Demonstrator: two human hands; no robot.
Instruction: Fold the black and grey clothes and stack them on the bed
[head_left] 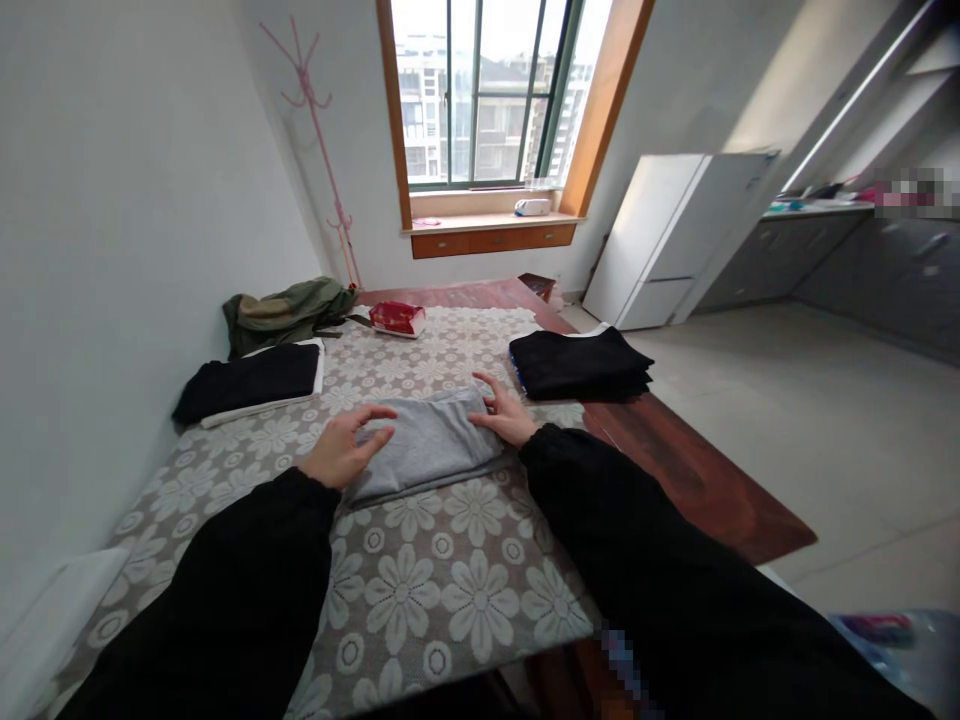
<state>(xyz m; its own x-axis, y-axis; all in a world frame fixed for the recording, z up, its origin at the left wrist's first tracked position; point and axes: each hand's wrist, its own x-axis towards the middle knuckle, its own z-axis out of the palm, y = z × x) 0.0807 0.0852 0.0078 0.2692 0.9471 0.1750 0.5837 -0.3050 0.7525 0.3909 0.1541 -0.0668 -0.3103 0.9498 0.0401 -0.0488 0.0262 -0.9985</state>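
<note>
A folded light grey garment [431,445] lies flat in front of me on a table with a flowered lace cloth [409,590]. My left hand [349,445] is over its left end, fingers and thumb apart in a curve. At the opposite end my right hand [506,412] has its fingers spread over the cloth's edge. Neither hand grips the garment; whether the fingertips touch it is hard to tell. Both sleeves are black.
Folded black clothes [581,362] lie at the right edge, and another black folded pile [251,382] at the left. Behind are a red packet [397,318] and an olive bag [289,312]. A wall borders the left side; a pink coat stand [322,150] rises beyond.
</note>
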